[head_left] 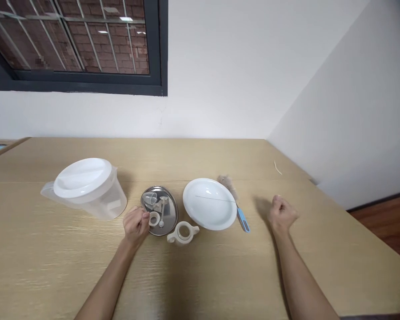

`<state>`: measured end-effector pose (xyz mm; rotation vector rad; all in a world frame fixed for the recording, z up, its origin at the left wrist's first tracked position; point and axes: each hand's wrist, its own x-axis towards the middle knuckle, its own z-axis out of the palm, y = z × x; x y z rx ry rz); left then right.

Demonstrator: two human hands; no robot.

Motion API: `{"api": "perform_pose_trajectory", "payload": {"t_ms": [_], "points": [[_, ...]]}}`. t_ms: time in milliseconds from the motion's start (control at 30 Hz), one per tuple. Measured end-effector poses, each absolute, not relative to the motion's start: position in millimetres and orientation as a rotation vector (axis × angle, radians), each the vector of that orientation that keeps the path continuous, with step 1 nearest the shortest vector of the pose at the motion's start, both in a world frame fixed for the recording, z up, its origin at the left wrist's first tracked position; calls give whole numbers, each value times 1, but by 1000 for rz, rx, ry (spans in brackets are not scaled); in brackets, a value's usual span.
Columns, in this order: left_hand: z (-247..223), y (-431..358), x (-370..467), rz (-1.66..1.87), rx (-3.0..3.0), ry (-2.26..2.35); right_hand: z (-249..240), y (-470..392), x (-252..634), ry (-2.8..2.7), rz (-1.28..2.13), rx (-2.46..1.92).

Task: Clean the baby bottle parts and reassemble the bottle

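Observation:
My left hand [136, 222] is closed in a fist at the left edge of a round steel tray [171, 224]. In the tray lie a small clear cup [150, 198], a small white spoon-like piece [162, 214] and a cream ring [154, 218]. A cream ring-shaped piece with two handles [183, 234] stands just in front of the tray. My right hand [282, 214], also a fist, is over the table at the right, apart from everything. Between the hands is a white bowl [209, 206] with a thin wire [216, 199] across it.
A clear plastic pitcher with a white lid [83, 178] stands at the left. A brush with a blue handle [243, 220] lies behind and right of the bowl. A thin pale strip [278, 167] is on the table [230, 280] near the right wall. A barred window [86, 40] is above.

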<state>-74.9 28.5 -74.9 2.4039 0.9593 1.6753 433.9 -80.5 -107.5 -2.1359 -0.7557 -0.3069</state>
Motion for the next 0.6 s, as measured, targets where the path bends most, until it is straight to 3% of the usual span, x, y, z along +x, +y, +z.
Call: {"api": "perform_pose_trajectory", "payload": {"t_ms": [333, 600], "points": [[-105, 44, -81, 1681, 2419, 914, -100, -76, 423, -818, -198, -2263], [-94, 40, -89, 1702, 2478, 838, -93, -74, 417, -825, -164, -2207]]}}
